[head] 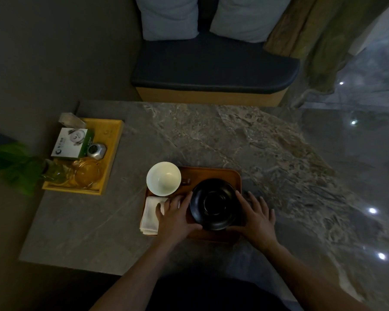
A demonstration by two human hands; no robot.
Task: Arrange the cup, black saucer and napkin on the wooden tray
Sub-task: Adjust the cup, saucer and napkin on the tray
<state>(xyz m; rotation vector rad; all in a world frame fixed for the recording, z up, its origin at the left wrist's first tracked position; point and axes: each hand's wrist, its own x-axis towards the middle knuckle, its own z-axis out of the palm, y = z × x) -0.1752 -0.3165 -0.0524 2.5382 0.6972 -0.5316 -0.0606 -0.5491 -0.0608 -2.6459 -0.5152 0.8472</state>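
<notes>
On the grey stone table (103, 221) we see the wooden tray (225, 173) lying just in front of the person; on it sits the black saucer (215, 204), toward the tray's right half, flat and right way up, with a round well in its middle. The left hand (176, 215) is at the saucer's left rim, its thumb curving along the near edge and its forefinger reaching up the far side of the rim; the other fingers spread loosely over the tray and the napkin's corner. The right hand (255, 217) is at the saucer's right rim, forefinger against the rim and thumb under the near edge, the rest of the fingers splayed out over the tray's right border and the table; so both hands grasp the saucer between them (whether it is lifted or resting on the tray we cannot tell).

The white cup (163, 178) stands upright at the tray's far-left corner, overhanging the tray's edge as we see it, and it looks empty; it is apart from both hands. The white napkin (149, 217), folded, lies at the tray's near-left side, partly over the edge and onto the table, with the left hand's fingers over its right part.

Well to the left sits a yellow tray (112, 151) holding a white box (69, 143), a small silver object (96, 151) and a glass ashtray (88, 173); green leaves (11, 162) show at its left; beyond the table are a dark bench (213, 70) and two pale cushions (169, 17).
</notes>
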